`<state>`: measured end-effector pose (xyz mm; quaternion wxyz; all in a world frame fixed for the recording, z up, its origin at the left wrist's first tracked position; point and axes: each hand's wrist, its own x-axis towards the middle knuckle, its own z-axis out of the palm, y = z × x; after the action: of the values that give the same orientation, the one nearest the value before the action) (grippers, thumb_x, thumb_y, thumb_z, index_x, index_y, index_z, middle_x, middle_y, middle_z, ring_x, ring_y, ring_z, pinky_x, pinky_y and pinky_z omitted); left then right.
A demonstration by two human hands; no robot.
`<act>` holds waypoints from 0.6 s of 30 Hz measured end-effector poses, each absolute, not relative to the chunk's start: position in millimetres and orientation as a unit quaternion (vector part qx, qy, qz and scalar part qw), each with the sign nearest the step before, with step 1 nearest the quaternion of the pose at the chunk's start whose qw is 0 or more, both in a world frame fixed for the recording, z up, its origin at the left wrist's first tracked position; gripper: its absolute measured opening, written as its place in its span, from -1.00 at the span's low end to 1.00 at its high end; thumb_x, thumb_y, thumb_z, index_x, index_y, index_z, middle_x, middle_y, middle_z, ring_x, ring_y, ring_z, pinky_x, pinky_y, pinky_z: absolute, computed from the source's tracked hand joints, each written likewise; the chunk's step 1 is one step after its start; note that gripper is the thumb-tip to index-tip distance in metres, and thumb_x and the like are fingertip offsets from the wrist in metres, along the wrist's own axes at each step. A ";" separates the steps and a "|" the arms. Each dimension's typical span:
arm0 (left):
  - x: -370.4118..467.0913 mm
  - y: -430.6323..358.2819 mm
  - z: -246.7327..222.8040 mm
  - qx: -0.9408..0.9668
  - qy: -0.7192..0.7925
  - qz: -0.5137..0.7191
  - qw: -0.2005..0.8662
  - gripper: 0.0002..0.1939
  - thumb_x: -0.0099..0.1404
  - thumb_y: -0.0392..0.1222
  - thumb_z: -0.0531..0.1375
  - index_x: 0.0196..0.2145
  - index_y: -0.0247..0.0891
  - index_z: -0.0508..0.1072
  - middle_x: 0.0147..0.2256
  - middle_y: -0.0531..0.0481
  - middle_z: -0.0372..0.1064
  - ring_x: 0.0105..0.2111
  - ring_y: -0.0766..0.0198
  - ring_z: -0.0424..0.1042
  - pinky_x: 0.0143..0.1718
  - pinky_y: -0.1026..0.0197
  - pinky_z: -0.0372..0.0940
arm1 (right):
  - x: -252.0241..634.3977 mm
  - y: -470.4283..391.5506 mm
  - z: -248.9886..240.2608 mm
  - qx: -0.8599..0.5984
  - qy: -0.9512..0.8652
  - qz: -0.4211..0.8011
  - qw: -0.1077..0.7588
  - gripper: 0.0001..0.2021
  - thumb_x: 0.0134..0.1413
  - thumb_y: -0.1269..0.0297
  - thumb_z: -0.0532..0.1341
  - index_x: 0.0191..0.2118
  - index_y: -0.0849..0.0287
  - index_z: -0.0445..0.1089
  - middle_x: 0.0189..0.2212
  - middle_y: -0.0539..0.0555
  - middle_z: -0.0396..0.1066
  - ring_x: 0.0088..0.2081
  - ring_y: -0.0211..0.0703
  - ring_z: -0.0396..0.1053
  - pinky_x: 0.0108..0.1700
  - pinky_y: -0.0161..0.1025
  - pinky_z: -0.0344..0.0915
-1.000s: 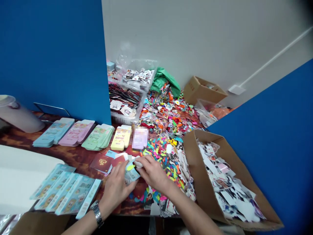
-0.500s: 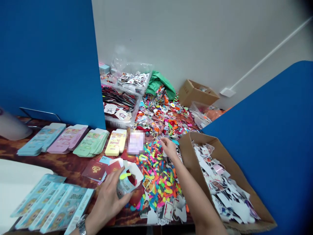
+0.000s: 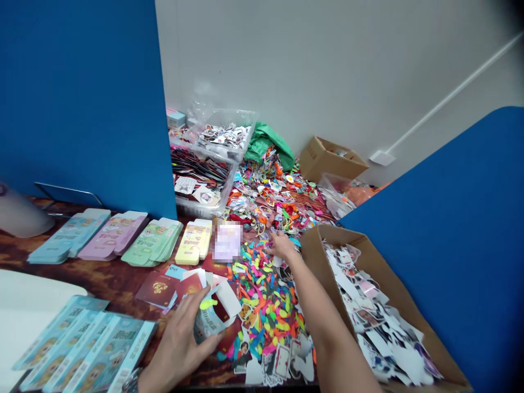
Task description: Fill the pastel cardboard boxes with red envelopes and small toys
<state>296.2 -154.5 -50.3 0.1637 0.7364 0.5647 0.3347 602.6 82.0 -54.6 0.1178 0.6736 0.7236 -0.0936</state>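
My left hand (image 3: 180, 338) is wrapped round a small light-blue cardboard box (image 3: 210, 319), held with its flaps open and tilted upward. A yellow-green limp piece (image 3: 208, 303), like a small uninflated balloon, lies at the box's opening, and something dark red shows inside. My right hand (image 3: 283, 246) is stretched over the far end of a spread of similar bright pieces (image 3: 270, 305), beside mixed trinkets (image 3: 282, 202). Its fingers are apart, with nothing visible between them. Dark red cards (image 3: 158, 289) lie just beyond my left hand.
Filled blue boxes (image 3: 90, 349) lie at the front left. Flat blue, purple, green and yellow cartons (image 3: 151, 243) line the divider. A cardboard box of cut-out stickers (image 3: 442, 341) stands at the right. Clear bins (image 3: 229, 191) and a green bag (image 3: 272, 143) are farther back.
My right hand has moved slightly and its fingers have spread over the trinkets' near edge. My left hand keeps the blue box at nearly the same place.
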 end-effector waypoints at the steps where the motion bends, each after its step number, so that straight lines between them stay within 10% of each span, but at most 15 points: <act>1: 296.1 -154.4 -50.2 0.737 0.564 0.334 0.165 -0.27 0.15 -0.09 0.27 0.22 -0.18 0.10 0.04 -0.19 0.37 0.00 0.00 0.43 -0.05 0.01 0.42 | 603.3 82.4 -54.5 0.670 0.727 -0.092 0.123 -0.40 -0.05 -0.09 0.34 0.04 0.14 0.31 0.04 0.26 0.24 0.03 0.12 0.27 -0.08 -0.15 0.24; 9: 297.9 -155.8 -45.3 0.734 0.559 0.344 0.175 -0.25 0.14 -0.15 0.27 0.24 -0.13 0.08 0.07 -0.14 0.37 0.01 0.02 0.43 -0.03 0.03 0.41 | 601.0 83.7 -49.0 0.604 0.777 -0.086 0.155 -0.65 0.27 0.15 0.19 0.09 0.20 0.30 0.06 0.15 0.30 0.01 -0.03 0.34 0.03 0.04 0.34; 18: 297.7 -159.2 -57.9 0.725 0.567 0.359 0.152 -0.25 0.09 -0.11 0.30 0.22 -0.15 0.17 0.07 -0.16 0.40 0.03 -0.07 0.43 0.00 -0.03 0.40 | 587.9 67.4 -43.2 0.614 0.780 -0.076 0.092 -0.58 0.11 0.20 0.31 0.06 0.15 0.32 0.00 0.17 0.35 0.03 0.04 0.28 0.03 -0.06 0.24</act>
<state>297.7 -159.2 -57.9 0.1525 0.7253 0.5672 0.3592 587.9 67.4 -43.2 0.0920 0.6141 0.7802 -0.0758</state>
